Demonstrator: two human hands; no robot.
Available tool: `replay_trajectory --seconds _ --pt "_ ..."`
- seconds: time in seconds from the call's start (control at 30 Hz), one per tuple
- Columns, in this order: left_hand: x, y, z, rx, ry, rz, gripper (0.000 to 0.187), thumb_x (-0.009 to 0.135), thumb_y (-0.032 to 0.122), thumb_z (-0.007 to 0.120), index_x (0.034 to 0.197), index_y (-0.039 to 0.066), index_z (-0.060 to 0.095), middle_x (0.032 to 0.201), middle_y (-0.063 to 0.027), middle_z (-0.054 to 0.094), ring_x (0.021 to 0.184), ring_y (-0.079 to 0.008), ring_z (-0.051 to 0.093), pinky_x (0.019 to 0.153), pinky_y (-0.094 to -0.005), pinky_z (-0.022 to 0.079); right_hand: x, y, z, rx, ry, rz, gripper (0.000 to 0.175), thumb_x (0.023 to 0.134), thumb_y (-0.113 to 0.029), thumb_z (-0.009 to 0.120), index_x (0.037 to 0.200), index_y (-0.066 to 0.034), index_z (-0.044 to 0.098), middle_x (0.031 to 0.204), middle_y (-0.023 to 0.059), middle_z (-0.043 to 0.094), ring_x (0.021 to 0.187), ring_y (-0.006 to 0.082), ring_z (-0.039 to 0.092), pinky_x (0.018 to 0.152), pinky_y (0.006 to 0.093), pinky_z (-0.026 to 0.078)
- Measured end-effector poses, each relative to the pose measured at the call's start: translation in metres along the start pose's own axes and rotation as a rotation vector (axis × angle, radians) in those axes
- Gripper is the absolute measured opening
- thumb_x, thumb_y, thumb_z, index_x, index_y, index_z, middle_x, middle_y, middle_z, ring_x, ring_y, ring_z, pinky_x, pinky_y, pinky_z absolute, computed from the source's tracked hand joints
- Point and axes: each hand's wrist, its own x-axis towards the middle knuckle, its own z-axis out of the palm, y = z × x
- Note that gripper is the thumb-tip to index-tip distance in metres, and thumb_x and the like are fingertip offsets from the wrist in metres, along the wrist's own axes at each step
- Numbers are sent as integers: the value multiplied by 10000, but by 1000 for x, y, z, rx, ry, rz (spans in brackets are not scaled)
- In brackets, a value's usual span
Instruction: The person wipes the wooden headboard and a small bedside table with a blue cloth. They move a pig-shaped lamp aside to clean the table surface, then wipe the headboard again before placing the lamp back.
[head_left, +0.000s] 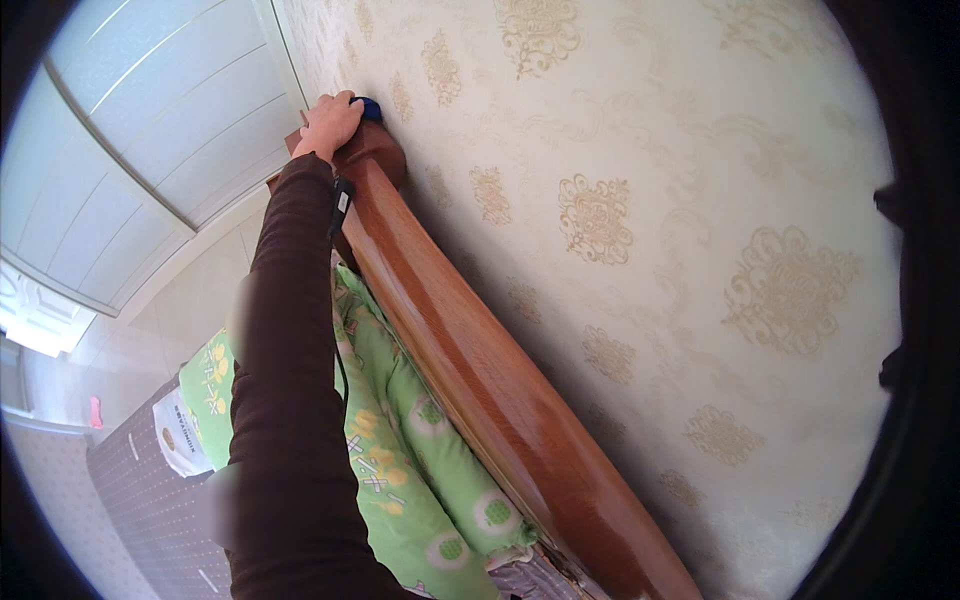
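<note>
My right hand (332, 124) reaches far forward in a dark brown sleeve, at the top left of centre. Its fingers are bent over a dark blue cloth (369, 110) and press it on the rounded end of a glossy brown wooden headboard (450, 322). Much of the cloth is hidden under the fingers. A small black device hangs at the wrist. My left hand is out of view. Below the headboard lies green patterned bedding (442, 480), partly behind my sleeve.
A cream wall with gold ornaments (600, 217) runs close behind the headboard. Pale sliding door panels (187, 97) stand at the upper left, over a tiled floor (169, 322). A white printed bag (176, 435) lies on the dark dotted bed cover (142, 480).
</note>
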Motion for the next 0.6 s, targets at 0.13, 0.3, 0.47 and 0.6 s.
replay_trajectory --seconds 0.13,0.3,0.47,0.6 --pt "-5 -3 4 -21 42 -81 510 956 438 439 1365 157 559 1388 -304 483 1298 -497 446 1070 -622 342 -1 3 1 -6 -41 -7 854 849 -347 792 1546 -119 354 1324 270 519 1142 432 548 908 520 473" --pt "-56 4 1 33 162 77 458 980 405 439 1340 154 569 1361 -348 470 1270 -519 450 1063 -609 355 -4 1 -6 -23 -142 78 854 870 -406 753 1559 -139 326 1377 272 488 1196 471 497 927 557 454" --pt "-106 8 -2 -16 142 257 392 965 322 545 1356 294 573 1484 -214 381 1381 -452 345 1103 -608 325 0 -2 -11 1 -203 130 848 876 -406 739 1571 -196 302 1400 257 475 1222 466 481 962 584 445" --pt "-93 16 -10 -78 -11 266 374 893 276 582 1259 319 644 1532 -197 341 1421 -436 286 1118 -625 277 1 -10 -7 -44 -127 130 870 843 -232 785 1571 -203 309 1403 261 455 1210 445 492 953 542 480"
